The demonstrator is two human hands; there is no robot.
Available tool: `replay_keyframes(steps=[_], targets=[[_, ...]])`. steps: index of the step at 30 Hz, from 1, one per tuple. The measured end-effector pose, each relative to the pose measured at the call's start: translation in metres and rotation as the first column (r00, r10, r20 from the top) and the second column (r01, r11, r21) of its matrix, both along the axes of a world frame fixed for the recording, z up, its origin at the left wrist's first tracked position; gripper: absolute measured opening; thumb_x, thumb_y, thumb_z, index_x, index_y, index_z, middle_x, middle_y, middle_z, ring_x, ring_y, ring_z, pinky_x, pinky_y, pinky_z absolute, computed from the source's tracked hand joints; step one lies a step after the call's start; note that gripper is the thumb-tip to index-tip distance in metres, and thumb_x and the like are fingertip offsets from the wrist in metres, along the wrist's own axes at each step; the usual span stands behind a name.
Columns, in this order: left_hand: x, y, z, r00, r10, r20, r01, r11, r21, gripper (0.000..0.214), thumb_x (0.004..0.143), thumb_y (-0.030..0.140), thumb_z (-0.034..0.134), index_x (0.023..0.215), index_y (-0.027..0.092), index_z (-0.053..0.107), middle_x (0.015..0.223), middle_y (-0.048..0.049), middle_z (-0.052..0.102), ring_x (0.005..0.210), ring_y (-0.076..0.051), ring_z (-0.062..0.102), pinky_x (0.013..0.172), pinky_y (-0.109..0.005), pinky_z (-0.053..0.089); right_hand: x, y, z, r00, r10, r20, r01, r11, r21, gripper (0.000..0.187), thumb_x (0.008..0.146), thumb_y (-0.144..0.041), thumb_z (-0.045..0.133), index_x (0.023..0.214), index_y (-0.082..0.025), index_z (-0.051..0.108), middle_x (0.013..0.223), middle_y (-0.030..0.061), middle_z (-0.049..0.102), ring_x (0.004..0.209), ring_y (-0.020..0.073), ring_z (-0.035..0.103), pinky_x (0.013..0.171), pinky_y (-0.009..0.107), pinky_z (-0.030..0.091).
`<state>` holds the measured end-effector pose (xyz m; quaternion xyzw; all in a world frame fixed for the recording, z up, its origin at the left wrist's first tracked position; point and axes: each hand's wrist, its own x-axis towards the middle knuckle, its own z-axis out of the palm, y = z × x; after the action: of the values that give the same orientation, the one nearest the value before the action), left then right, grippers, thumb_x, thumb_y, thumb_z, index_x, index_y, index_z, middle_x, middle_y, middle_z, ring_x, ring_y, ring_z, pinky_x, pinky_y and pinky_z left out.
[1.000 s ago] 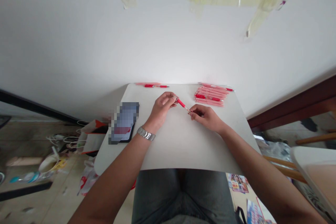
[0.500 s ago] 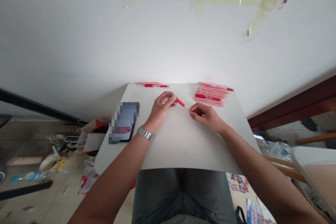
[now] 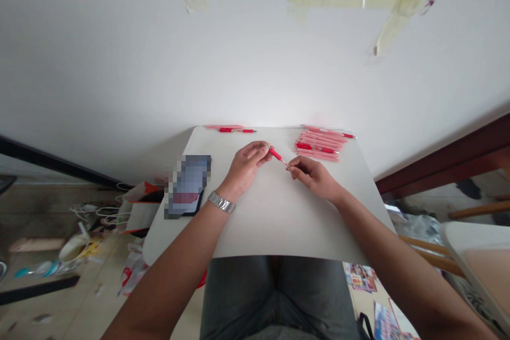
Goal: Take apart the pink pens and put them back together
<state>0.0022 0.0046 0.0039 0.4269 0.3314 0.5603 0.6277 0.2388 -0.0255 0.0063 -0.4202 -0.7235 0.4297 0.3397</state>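
Note:
Over the middle of the small white table [image 3: 274,223], my left hand [image 3: 244,166] is closed round the back part of a red pen [image 3: 275,155]. My right hand [image 3: 313,176] pinches the pen's thin front tip. The pen slants down from left to right between the two hands, just above the tabletop. A metal watch sits on my left wrist.
A pile of several red pens [image 3: 321,143] lies at the table's far right. One red pen with a pink piece [image 3: 233,129] lies at the far edge. A phone [image 3: 187,186] rests on the left side. Bags and clutter cover the floor at left; a chair stands at right.
Both hands have drawn slightly closer together along the pen, and my right hand has shifted a little up and left. Nothing else has moved.

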Motion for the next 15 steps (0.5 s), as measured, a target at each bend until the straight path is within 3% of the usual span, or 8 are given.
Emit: replay_keyframes(steps=[9,15], targets=[[0.0029,-0.0019,0.0006,0.999,0.048,0.021,-0.049,0.998,0.029,0.026,0.083,0.035,0.089,0.102,0.02,0.079,0.11,-0.0054,0.076,0.1,-0.016,0.071,0.098,-0.034,0.058,-0.0036,0.0021,-0.0018,0.991,-0.011,-0.135,0.004,0.999,-0.048,0.045,0.11,-0.062,0.044,0.112,-0.022,0.064,0.079,-0.0014,0.045,0.07,0.016,0.042,0.066,0.032,0.037],[0.0046,-0.0025,-0.0002,0.999,0.047,0.015,-0.047,0.999,0.006,0.029,0.082,0.037,0.091,0.103,0.021,0.079,0.106,-0.0038,0.076,0.092,-0.014,0.07,0.099,-0.035,0.058,-0.0044,0.0026,-0.0011,0.987,-0.101,-0.121,0.103,0.995,0.013,0.038,0.102,-0.061,0.063,0.112,-0.025,0.054,0.085,-0.0007,0.053,0.074,0.0168,0.046,0.068,0.031,0.039]])
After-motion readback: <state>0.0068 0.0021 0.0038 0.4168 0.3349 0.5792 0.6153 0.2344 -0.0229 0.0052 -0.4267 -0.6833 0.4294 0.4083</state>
